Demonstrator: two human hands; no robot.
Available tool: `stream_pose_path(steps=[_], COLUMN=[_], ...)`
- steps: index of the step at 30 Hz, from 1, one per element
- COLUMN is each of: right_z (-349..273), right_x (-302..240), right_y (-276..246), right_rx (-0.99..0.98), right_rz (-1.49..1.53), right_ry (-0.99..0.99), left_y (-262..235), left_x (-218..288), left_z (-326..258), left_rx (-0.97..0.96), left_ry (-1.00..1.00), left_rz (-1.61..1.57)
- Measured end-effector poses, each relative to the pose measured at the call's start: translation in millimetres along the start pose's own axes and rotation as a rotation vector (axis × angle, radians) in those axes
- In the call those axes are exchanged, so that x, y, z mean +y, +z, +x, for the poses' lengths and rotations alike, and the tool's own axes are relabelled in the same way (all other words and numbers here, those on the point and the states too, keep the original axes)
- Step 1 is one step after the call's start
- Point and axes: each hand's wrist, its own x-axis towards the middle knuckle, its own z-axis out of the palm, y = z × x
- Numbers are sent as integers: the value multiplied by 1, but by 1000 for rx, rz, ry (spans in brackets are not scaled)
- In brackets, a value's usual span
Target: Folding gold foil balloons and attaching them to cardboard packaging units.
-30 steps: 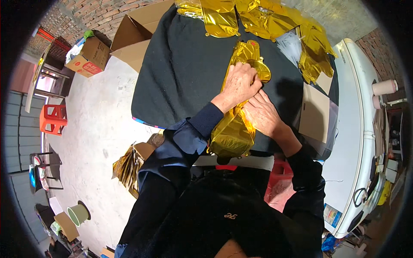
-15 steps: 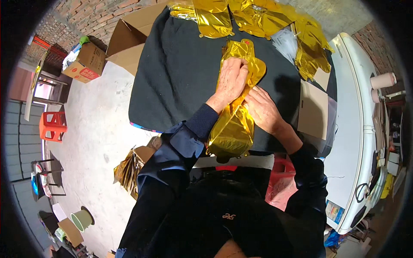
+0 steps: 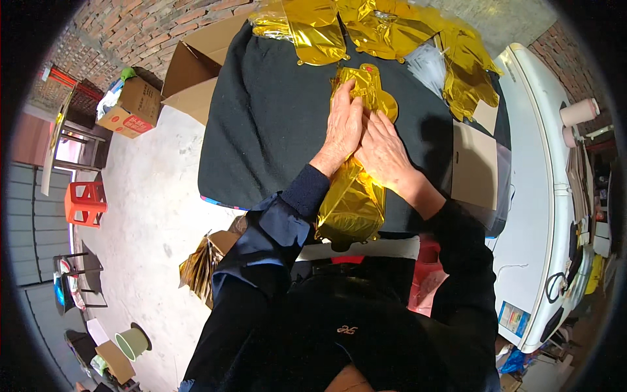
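A folded, shiny gold foil sheet [image 3: 351,206], which looks like a flat foil balloon, lies lengthwise on the black cloth [image 3: 274,124] in front of me. My left hand [image 3: 341,127] rests flat on its middle, fingers stretched toward the far end. Right beside it, my right hand [image 3: 386,150] lies with straight fingers pressed on the foil, its fingertips close to the left hand's fingers. A rounded flap of foil shows beyond the right fingertips. The near end of the foil reaches the table's front edge. Under the palms the foil is hidden.
More gold foil pieces [image 3: 318,39] lie along the far edge. Clear plastic sleeves [image 3: 428,68] and a beige card [image 3: 475,166] sit at the right. An open cardboard box [image 3: 189,72] stands far left, a box of folded foil [image 3: 199,268] near left, and a white appliance [image 3: 532,196] at right.
Both hands have flattened onto the foil from a bent-finger grasp. The right hand has slid up and left beside the left hand. The foil's far flap lies flatter.
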Motion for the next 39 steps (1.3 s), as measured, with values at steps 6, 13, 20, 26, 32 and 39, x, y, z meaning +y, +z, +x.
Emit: stream_pose_path(steps=[6, 13, 20, 26, 32, 39], right_z=[5, 3, 2, 6, 2, 1], right_x=[0, -1, -2, -5, 4, 21], right_y=[8, 4, 9, 7, 10, 6], right_rx=[-174, -255, -248, -255, -185, -227], right_rz=[-39, -144, -142, -127, -105, 5], right_ry=[-24, 19, 15, -16, -14, -36], left_y=[-3, -20, -48, -42, -31, -31], left_x=[3, 13, 13, -3, -6, -10], left_z=[1, 15, 7, -24, -29, -31], left_rx=[68, 200, 43, -284, -231, -252], left_ry=[-85, -322, 80, 396, 497, 507], left_rz=[-105, -315, 38, 493, 782, 910])
